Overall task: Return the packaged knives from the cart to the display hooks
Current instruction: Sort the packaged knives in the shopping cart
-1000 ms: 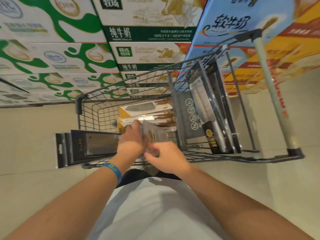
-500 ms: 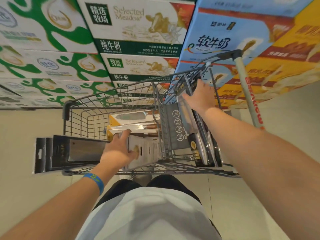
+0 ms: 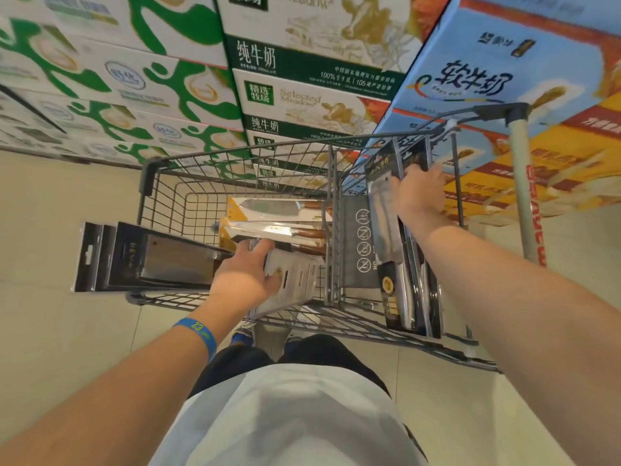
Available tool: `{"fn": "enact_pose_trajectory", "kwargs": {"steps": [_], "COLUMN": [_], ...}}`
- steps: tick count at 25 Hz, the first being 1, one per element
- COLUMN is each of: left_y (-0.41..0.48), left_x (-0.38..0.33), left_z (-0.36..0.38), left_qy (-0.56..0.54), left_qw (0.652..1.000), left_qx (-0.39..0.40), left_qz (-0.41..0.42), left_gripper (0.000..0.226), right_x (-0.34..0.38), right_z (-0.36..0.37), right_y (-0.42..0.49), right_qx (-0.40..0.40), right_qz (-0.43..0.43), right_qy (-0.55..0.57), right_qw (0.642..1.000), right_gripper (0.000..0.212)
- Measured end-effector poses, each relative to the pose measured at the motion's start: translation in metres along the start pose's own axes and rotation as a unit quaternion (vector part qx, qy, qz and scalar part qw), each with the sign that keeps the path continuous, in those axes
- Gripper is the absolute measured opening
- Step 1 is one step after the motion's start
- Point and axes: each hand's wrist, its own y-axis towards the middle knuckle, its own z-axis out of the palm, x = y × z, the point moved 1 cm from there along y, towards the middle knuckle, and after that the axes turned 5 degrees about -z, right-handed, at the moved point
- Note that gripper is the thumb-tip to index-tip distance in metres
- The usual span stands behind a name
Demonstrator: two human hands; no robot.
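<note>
A grey wire shopping cart (image 3: 168,196) stands in front of me. My left hand (image 3: 243,280) grips a pale packaged knife (image 3: 295,284) at the cart's near rim. Beside it, black packaged cleavers (image 3: 144,258) stick out over the cart's left edge. Packaged knives with wooden handles (image 3: 275,220) lie in the basket. My right hand (image 3: 420,193) grips the top of black packaged knives (image 3: 400,264) that stand upright in the child-seat section.
Stacked milk cartons (image 3: 302,79) form a wall behind the cart. The cart's handle (image 3: 524,183) runs down the right side. Beige tiled floor (image 3: 50,331) lies on both sides. No display hooks are in view.
One second ago both hands held the pale package at the near rim. My right hand has since let go and reached right and forward to the upright black packages. The view has drifted slightly.
</note>
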Motion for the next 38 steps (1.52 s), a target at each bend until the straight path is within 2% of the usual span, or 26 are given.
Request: {"fn": "enact_pose_trajectory", "kwargs": {"steps": [2,4,6,8,10,11,12,13,15,16,19,25,29,31,33,35,38], "left_y": [0.001,0.002,0.001,0.0,-0.001,-0.001,-0.002,-0.002,-0.002,-0.002,0.0,0.001,0.005,0.01,0.016,0.022,0.028], "left_x": [-0.004,-0.006,-0.006,-0.002,0.003,0.006,0.01,0.015,0.022,0.025,0.029,0.033,0.034,0.035,0.037,0.04,0.043], "left_z": [0.002,0.003,0.004,0.003,0.0,-0.002,-0.004,-0.007,-0.011,-0.011,-0.012,-0.01,-0.012,-0.014,-0.019,-0.022,-0.025], "left_qy": [0.013,0.016,0.014,0.011,0.007,0.002,-0.006,-0.015,-0.027,-0.033,-0.042,-0.045,-0.039,-0.034,-0.025,-0.014,-0.012], "left_qw": [1.0,1.0,1.0,1.0,1.0,1.0,1.0,1.0,0.999,0.999,0.999,0.999,0.999,0.999,0.999,0.999,0.999], "left_qx": [-0.003,-0.002,0.0,0.001,0.003,0.005,0.008,0.01,0.015,0.016,0.013,0.006,0.01,0.007,0.011,0.021,0.028], "left_qz": [0.007,0.013,0.01,0.004,-0.007,-0.011,-0.013,-0.015,-0.017,-0.019,-0.016,0.0,0.006,0.011,0.022,0.027,0.037], "left_gripper": [0.059,0.06,0.064,0.068,0.072,0.073,0.073,0.073,0.069,0.066,0.063,0.061,0.065,0.065,0.065,0.064,0.059], "right_x": [0.007,0.018,0.037,0.056,0.063,0.058,0.049,0.037,0.012,0.003,0.012,0.032,0.017,0.007,0.0,0.007,0.034], "right_z": [0.007,0.015,0.02,0.023,0.023,0.024,0.027,0.028,0.024,0.023,0.028,0.02,-0.019,-0.047,-0.086,-0.131,-0.203], "right_y": [-0.012,-0.026,-0.03,-0.025,-0.021,-0.02,-0.016,-0.01,0.002,0.007,0.011,0.009,-0.028,-0.05,-0.073,-0.092,-0.121], "right_qx": [-0.037,0.0,0.06,0.089,0.064,0.042,0.02,0.01,0.038,0.061,0.124,0.119,0.005,-0.05,-0.149,-0.274,-0.414], "right_qz": [-0.054,-0.126,-0.156,-0.168,-0.157,-0.131,-0.09,-0.037,0.063,0.074,0.015,-0.058,-0.13,-0.11,-0.092,-0.112,-0.17], "right_qy": [0.005,0.059,0.077,0.06,0.096,0.119,0.134,0.134,0.142,0.15,0.131,0.093,0.079,0.094,0.125,0.171,0.232], "right_qw": [0.998,0.99,0.983,0.98,0.981,0.983,0.987,0.99,0.987,0.984,0.984,0.987,0.988,0.988,0.977,0.94,0.864], "right_gripper": [0.035,0.027,0.027,0.052,0.082,0.089,0.088,0.076,0.048,0.043,0.042,0.031,0.027,0.024,0.023,0.024,0.02]}}
